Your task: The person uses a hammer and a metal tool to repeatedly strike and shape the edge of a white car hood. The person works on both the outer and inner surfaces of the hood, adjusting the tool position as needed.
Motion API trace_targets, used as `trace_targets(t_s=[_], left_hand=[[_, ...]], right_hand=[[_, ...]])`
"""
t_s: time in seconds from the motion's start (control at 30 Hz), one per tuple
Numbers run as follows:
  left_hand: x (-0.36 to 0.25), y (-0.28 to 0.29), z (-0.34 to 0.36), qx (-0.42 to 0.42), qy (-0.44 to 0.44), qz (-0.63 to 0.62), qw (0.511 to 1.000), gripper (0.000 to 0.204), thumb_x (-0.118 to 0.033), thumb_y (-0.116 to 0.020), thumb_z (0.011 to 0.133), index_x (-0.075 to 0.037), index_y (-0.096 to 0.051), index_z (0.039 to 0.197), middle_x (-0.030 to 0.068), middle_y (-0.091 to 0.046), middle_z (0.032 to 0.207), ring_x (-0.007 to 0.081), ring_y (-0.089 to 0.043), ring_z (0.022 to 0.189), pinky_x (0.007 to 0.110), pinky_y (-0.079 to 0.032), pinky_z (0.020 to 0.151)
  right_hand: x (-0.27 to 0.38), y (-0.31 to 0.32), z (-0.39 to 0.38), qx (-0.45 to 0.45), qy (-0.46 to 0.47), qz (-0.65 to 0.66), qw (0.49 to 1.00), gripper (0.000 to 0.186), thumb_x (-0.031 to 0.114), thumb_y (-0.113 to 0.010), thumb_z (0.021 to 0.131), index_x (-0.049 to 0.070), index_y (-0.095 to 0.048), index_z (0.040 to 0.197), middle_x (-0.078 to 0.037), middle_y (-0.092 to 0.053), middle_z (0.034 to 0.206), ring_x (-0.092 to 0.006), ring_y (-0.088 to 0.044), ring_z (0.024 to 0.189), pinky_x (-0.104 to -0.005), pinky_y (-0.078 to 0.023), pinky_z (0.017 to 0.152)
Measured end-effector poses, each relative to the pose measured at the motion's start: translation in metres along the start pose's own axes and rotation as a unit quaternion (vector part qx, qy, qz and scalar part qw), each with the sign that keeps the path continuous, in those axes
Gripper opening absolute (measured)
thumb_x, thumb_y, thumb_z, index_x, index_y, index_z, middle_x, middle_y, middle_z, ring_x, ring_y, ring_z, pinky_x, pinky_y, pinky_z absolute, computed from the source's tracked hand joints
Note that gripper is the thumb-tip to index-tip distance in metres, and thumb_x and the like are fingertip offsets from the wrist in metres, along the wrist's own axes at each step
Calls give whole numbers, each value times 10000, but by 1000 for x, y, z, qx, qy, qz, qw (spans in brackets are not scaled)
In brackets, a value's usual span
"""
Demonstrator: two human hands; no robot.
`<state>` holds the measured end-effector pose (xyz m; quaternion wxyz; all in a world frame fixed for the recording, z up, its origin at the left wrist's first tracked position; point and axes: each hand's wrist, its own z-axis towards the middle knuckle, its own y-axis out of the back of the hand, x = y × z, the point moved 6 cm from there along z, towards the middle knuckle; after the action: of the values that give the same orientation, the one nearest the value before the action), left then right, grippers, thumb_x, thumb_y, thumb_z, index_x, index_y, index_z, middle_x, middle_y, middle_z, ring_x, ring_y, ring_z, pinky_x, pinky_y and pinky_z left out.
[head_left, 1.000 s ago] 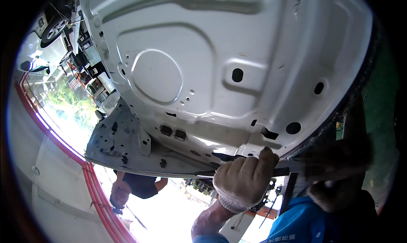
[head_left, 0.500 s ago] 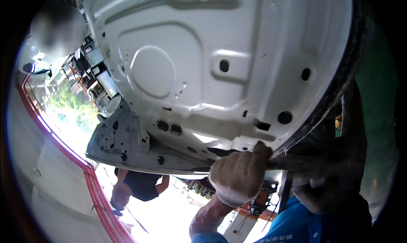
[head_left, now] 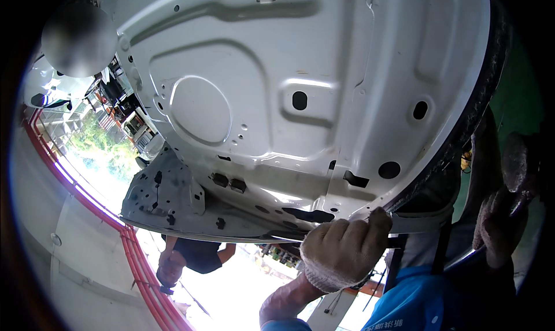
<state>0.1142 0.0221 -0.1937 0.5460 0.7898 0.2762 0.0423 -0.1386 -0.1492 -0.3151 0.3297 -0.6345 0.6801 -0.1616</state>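
A large pale grey pressed-metal car body panel (head_left: 243,59) with holes and raised ribs fills the upper middle. At its lower edge is my left hand (head_left: 346,254), in a whitish work glove and closed. A short dark bar (head_left: 396,242) sticks out on the right of that fist; its kind is hidden. My right hand (head_left: 498,230), also gloved, is closed around a hammer (head_left: 519,163) at the far right. The hammer's dark head is raised above the fist, apart from the panel and the bar.
A dark rubbery seal (head_left: 491,79) runs along the panel's right edge. Its lower left corner (head_left: 159,192) has small clips and holes. Red pipes (head_left: 136,256) line the pale wall at left. Another person (head_left: 196,256) in dark clothing stands beyond. Cluttered equipment (head_left: 130,114) lies behind the panel.
My right hand and the hammer have swung right, away from the bar beside my left fist. My left hand appears slightly lower and further right, and the view has shifted a little.
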Motion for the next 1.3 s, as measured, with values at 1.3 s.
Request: trace_targets(t_s=[1.3], left_hand=[[23, 27, -9, -141, 50, 12, 989, 164, -215, -792, 866, -87, -696, 904, -42, -522, 557, 52, -495, 452, 254, -333, 371]], right_hand=[[-56, -134, 34, 153, 207, -722, 643, 470, 319, -672, 980, 68, -577, 1366, -124, -567, 1268, -244, -604, 1137, -380, -549, 935]])
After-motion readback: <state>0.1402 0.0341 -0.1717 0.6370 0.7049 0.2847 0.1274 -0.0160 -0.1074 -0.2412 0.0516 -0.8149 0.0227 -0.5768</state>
